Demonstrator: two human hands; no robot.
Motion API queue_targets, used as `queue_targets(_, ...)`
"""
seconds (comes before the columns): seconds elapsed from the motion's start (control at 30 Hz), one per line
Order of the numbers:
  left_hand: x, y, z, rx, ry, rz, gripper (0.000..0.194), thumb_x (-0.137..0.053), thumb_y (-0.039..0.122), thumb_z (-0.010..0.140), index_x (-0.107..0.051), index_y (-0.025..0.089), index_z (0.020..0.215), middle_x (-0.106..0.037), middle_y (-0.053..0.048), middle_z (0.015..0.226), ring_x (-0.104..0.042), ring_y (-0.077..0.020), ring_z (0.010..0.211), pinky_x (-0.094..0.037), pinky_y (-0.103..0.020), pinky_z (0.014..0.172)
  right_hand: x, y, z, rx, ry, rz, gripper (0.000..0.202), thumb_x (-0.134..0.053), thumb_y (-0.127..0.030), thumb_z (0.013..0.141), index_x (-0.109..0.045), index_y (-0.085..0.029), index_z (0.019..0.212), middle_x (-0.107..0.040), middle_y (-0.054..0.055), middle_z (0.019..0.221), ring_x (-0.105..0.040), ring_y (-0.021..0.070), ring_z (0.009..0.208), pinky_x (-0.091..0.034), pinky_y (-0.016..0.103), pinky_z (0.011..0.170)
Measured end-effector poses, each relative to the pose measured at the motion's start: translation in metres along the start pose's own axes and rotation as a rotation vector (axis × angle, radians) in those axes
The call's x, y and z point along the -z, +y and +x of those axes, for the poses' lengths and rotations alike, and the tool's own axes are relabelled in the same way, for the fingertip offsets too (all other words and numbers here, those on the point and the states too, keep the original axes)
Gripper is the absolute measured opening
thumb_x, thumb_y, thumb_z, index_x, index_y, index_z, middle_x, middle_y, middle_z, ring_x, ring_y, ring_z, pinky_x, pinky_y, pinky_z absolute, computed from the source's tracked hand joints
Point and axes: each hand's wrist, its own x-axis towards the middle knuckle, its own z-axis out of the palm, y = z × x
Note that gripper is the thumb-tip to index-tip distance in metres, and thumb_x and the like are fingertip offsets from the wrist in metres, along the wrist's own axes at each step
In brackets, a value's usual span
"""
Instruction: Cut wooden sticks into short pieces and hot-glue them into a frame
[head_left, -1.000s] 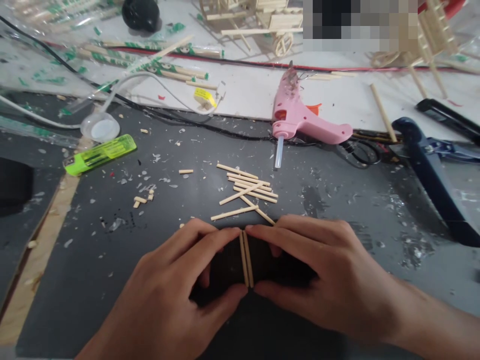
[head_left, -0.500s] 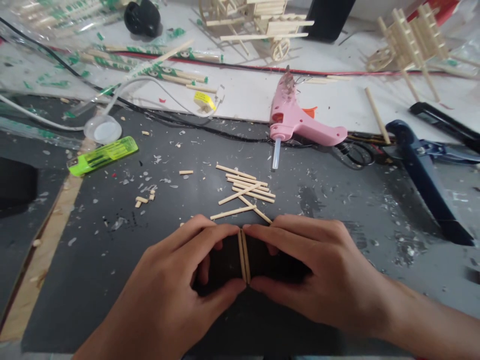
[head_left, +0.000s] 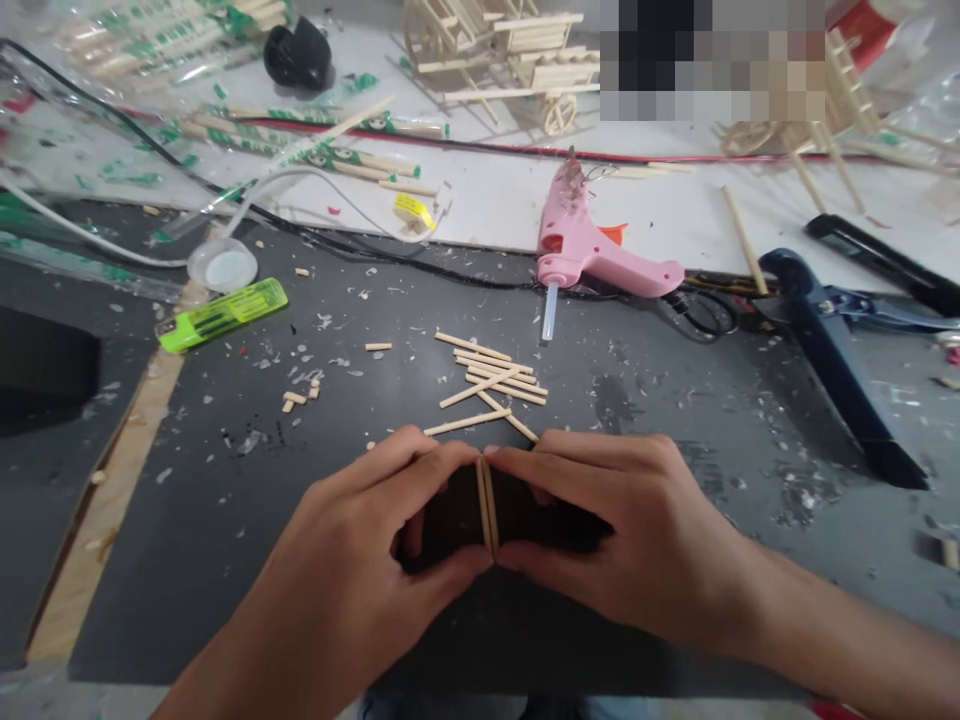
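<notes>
Two short wooden sticks point(head_left: 487, 505) stand side by side between my fingertips, close above the dark tabletop. My left hand point(head_left: 367, 545) pinches the left stick by its two ends, thumb at the near end and index finger at the far end. In the same way my right hand point(head_left: 637, 525) grips the right stick. The sticks seem to touch along their length. Just beyond my fingers lies a loose pile of similar cut sticks point(head_left: 495, 375), some crossing each other. My other fingers curl under and are partly hidden.
A pink glue gun point(head_left: 600, 255) lies behind the pile, its nozzle and clear glue stick toward me. Dark blue cutters point(head_left: 840, 350) are at right, a green lighter-shaped case point(head_left: 223, 315) at left. Small stick offcuts point(head_left: 296, 398) lie nearby. Wooden models point(head_left: 525, 60) stand at the back.
The view has shifted slightly, so the bench items sit a little differently in the frame. Both hands still hold the sticks together, and the two sticks look slightly closer at the near end.
</notes>
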Motion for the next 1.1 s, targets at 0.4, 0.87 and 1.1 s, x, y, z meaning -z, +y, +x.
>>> queue_targets(0.4, 0.003, 0.002, 0.001, 0.032, -0.028, -0.019, 0.042, -0.076, 0.014, 0.077, -0.068, 0.029, 0.115, -0.061, 0.005, 0.089, -0.054, -0.01, 0.064, -0.044, -0.022, 0.06, -0.002, 0.003, 0.001, 0.028, 0.028, -0.065, 0.037, -0.078, -0.03, 0.081, -0.071, -0.026, 0.117, -0.069, -0.003, 0.08, -0.061, 0.0118, 0.065, -0.036, 0.025, 0.059)
queue_targets(0.87, 0.011, 0.009, -0.01, 0.021, -0.032, -0.119, 0.035, -0.067, 0.02, 0.083, -0.065, 0.021, 0.118, -0.058, 0.003, 0.088, -0.054, -0.0106, 0.066, -0.043, -0.023, 0.063, 0.004, -0.012, 0.006, 0.01, -0.053, -0.215, 0.051, -0.074, -0.048, 0.078, -0.066, -0.023, 0.122, -0.074, 0.002, 0.097, -0.068, 0.0206, 0.083, -0.037, 0.029, 0.064)
queue_targets(1.1, 0.011, 0.015, -0.014, 0.092, 0.138, -0.306, 0.03, -0.06, 0.033, 0.093, -0.066, 0.019, 0.119, -0.07, -0.003, 0.097, -0.058, -0.0132, 0.071, -0.046, -0.024, 0.065, 0.005, -0.022, 0.007, 0.07, 0.014, -0.252, 0.053, -0.074, -0.046, 0.072, -0.063, -0.019, 0.117, -0.074, 0.007, 0.105, -0.069, 0.0226, 0.086, -0.042, 0.031, 0.066)
